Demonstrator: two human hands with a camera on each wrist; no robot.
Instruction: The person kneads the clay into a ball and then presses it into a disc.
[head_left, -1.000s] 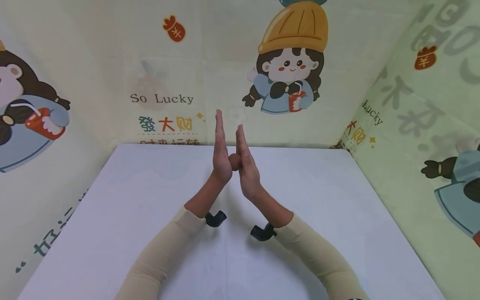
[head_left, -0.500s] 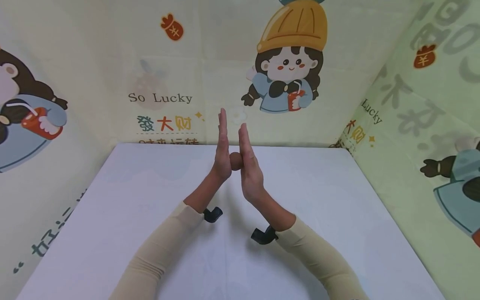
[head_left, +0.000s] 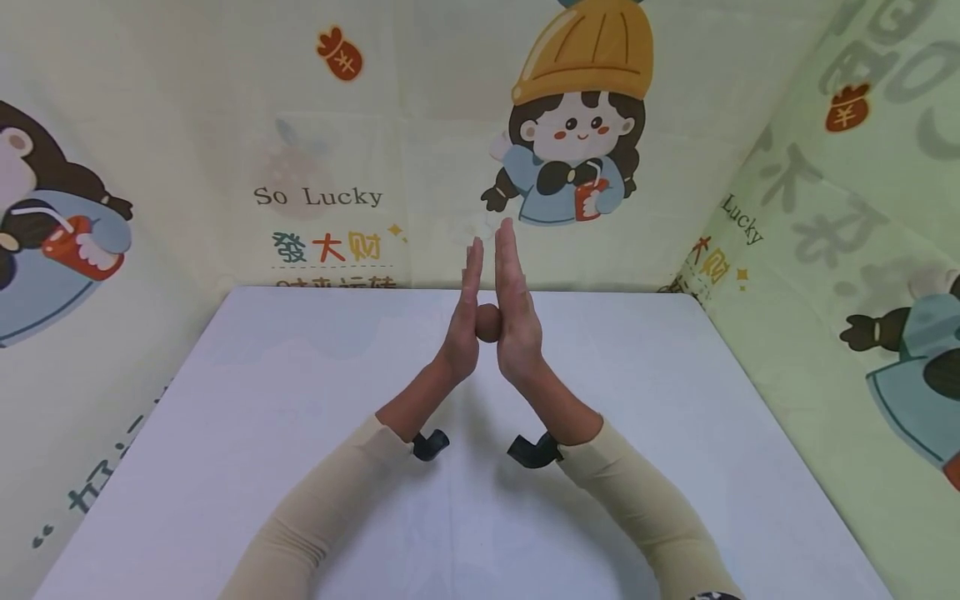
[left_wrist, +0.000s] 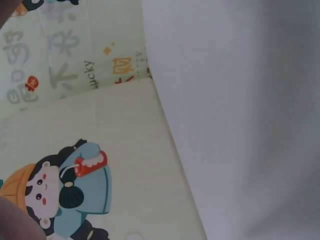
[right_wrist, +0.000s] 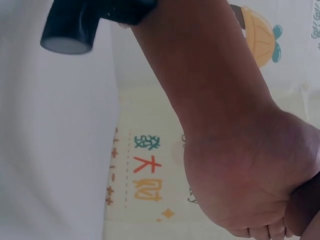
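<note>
A small brown ball (head_left: 489, 323), like a lump of clay, sits between my two palms above the table. My left hand (head_left: 461, 332) presses it from the left with straight fingers pointing up and away. From the other side my right hand (head_left: 519, 329) presses with its fingers also straight, its tips reaching a little higher than the left ones. In the right wrist view, the left hand (right_wrist: 240, 175) appears with the dark ball (right_wrist: 303, 207) against its palm. Only a blurred bit of skin shows at the left wrist view's lower left corner.
A white table (head_left: 300, 400) lies beneath the hands. Behind it and at the sides hang pale printed cloths (head_left: 442, 125) with cartoon figures and lettering. Black wrist cameras (head_left: 431, 445) stick out inward from both beige sleeves (head_left: 330, 500).
The hands slide against each other: the right has moved forward and the left back, so the right fingertips now stand higher. Both hands and the ball have shifted slightly right.
</note>
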